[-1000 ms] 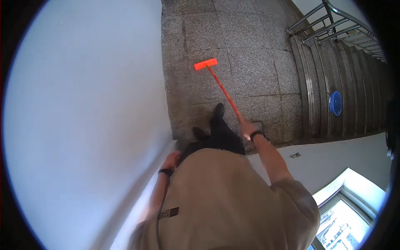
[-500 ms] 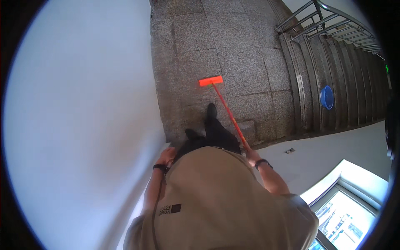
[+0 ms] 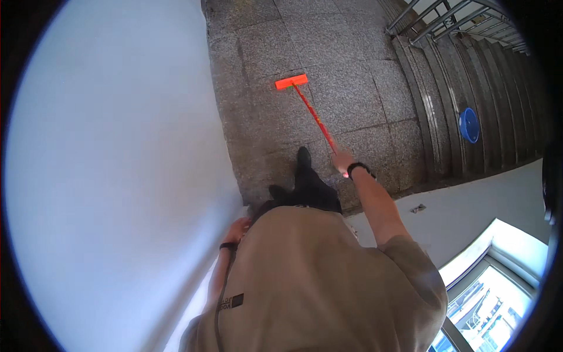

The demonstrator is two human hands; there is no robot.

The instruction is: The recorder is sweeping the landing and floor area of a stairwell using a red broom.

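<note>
My right hand [image 3: 342, 161] is closed around the red handle of a long-handled floor brush [image 3: 316, 120], with my arm stretched forward. The brush's flat orange head [image 3: 291, 81] rests on the stone-tiled floor [image 3: 346, 88] ahead of my feet; its underside is hidden. My left hand [image 3: 237, 229] hangs low beside my left hip, close to the white wall. Its fingers are partly hidden, and I cannot make out anything in it. My dark shoe [image 3: 303, 156] stands on the damp-looking tiles behind the brush head.
A white wall [image 3: 129, 146] runs along my left. On the right, stairs [image 3: 498, 100] begin, with a metal railing [image 3: 443, 23] on their far side and a blue basin [image 3: 469, 125] on a step. A window [image 3: 487, 305] is at the lower right.
My right hand has moved forward from beside my hip, pushing the brush head farther ahead over the tiles. My left hand stays low by my hip.
</note>
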